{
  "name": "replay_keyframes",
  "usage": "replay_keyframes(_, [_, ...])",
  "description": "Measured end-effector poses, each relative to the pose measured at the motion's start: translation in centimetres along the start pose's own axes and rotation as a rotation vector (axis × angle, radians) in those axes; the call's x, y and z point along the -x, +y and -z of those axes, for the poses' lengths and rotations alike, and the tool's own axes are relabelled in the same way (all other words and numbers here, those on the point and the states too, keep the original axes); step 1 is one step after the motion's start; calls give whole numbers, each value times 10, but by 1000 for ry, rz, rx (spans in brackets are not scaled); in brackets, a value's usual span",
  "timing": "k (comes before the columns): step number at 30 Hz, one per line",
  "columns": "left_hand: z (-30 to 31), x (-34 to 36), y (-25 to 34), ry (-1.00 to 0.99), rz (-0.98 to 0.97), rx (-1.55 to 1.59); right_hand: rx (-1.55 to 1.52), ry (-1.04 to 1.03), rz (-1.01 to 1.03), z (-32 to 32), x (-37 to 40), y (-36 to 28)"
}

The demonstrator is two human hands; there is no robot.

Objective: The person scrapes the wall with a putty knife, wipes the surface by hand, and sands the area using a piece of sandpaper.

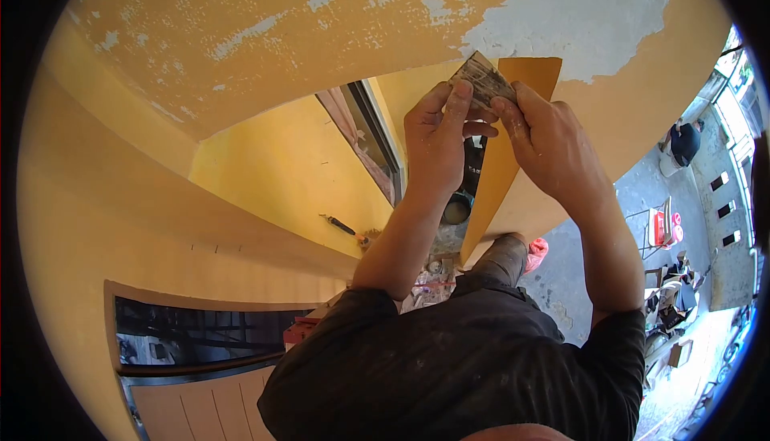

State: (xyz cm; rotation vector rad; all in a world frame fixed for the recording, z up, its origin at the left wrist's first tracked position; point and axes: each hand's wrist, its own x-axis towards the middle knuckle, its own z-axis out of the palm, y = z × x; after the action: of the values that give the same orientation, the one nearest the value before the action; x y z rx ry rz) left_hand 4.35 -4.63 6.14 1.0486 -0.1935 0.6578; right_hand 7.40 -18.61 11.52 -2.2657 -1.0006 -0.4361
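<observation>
Both my hands hold a small flat rectangular block, grey-brown and streaked with pale smears, close in front of the wall. My left hand is closed on its left edge, thumb on the near face and fingers partly behind. My right hand pinches its lower right corner between thumb and fingers. Pale specks mark the skin of both hands. Just beyond the block is the yellow wall with worn, flaking paint. A large whitish bare patch spreads over it at the upper right.
Below the wall's edge is a yellow recess with a dark-framed window. A thin-tipped tool lies on the ledge. A bucket stands below. To the right, a red item sits on a chair, near piled clutter; a person is farther off.
</observation>
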Motion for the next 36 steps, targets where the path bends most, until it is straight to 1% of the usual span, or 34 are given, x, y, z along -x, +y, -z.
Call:
replay_keyframes(4, [1,0,-3,-10,-21,-18,24,-3,4,5,-3,-1])
replay_keyframes(6, [-1,1,-4,4,-73,19,0,-52,39,9,-6,-2])
replay_keyframes(9, [0,0,0,-4,-65,-24,-62,-42,24,6,-6,-1])
replay_keyframes(13, [0,0,2,19,-48,-41,-50,-55,33,9,-8,-3])
replay_keyframes(16, [-3,1,3,31,-8,-25,-49,-93,-19,12,-10,-4])
replay_keyframes(18, [-4,1,2,45,-12,-27,-3,-27,69,11,-10,1])
replay_keyframes(19, [-5,1,1,41,-2,-28,-4,-26,59,12,-11,2])
replay_keyframes(21, [-6,1,-1,57,-37,-2,-9,-102,54,16,-14,2])
replay_keyframes(22, [-6,1,-2,46,-29,-7,-13,-95,43,15,-14,5])
replay_keyframes(24, [-5,0,-5,66,-50,23,9,-6,131,10,-12,10])
replay_keyframes(25, [-6,0,-6,52,-44,16,4,6,120,11,-12,10])
replay_keyframes(27, [-7,0,-6,70,-82,43,12,-65,93,14,-14,8])
replay_keyframes(34, [-5,-2,-6,124,-127,72,-57,-45,159,5,-20,8])
replay_keyframes(36, [4,-4,6,127,-204,55,-52,-13,195,0,-25,-2])
